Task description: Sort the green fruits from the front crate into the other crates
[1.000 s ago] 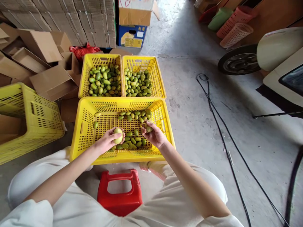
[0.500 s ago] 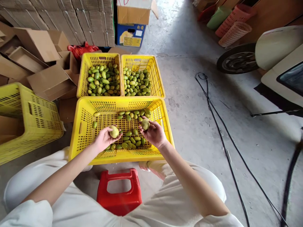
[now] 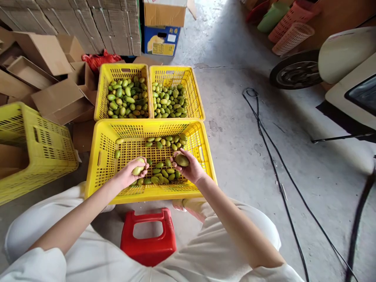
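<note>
- The left hand (image 3: 126, 175) wraps a pale green fruit (image 3: 138, 170), fingers curled round it and thumb laid across, probably for a secure grip while part of the skin shows. Its wrist comes in low from the near side, the knuckles angled inward.
- Beyond the left fingers stands a filled yellow crate (image 3: 101, 94); its walls keep the heaped fruit together.
- Under and around both sets of fingers, the front crate (image 3: 152, 193) has room for its scattered fruit to lie mostly in a thin layer. One cluster (image 3: 164, 175) sits between the hands, towards the near wall.
- Beyond the right fingertips is another crate of fruit (image 3: 194, 92).
- The right hand (image 3: 192, 169) cups a darker fruit (image 3: 181, 159), palm partly upturned, fingers bent beside and beneath it, thumb along the far side; this cradle likely stops it rolling.
</note>
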Action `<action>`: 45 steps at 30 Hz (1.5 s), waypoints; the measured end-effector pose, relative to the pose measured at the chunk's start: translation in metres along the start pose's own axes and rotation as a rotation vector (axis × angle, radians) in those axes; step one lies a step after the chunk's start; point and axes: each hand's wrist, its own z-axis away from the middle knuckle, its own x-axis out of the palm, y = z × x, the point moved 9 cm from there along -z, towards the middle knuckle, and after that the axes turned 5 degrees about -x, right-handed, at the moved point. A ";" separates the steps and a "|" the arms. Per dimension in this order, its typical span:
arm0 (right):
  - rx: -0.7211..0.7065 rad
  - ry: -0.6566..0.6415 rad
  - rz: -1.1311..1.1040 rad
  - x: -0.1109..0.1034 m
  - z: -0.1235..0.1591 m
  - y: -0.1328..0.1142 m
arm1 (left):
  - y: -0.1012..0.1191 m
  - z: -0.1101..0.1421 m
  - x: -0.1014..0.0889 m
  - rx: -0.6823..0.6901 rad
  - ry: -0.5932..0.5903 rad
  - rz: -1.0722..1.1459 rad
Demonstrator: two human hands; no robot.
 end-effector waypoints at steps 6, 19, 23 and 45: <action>-0.089 -0.017 -0.016 0.002 0.000 -0.011 | 0.010 0.002 -0.005 0.076 0.101 0.037; -0.174 -0.005 0.316 -0.004 0.001 -0.022 | 0.021 0.017 0.025 0.040 -0.233 -0.124; -0.097 0.032 0.193 -0.013 -0.004 -0.012 | 0.005 0.011 0.021 -0.023 -0.200 -0.240; -0.198 0.047 0.267 -0.006 -0.001 -0.015 | 0.066 0.034 -0.019 0.084 0.265 0.070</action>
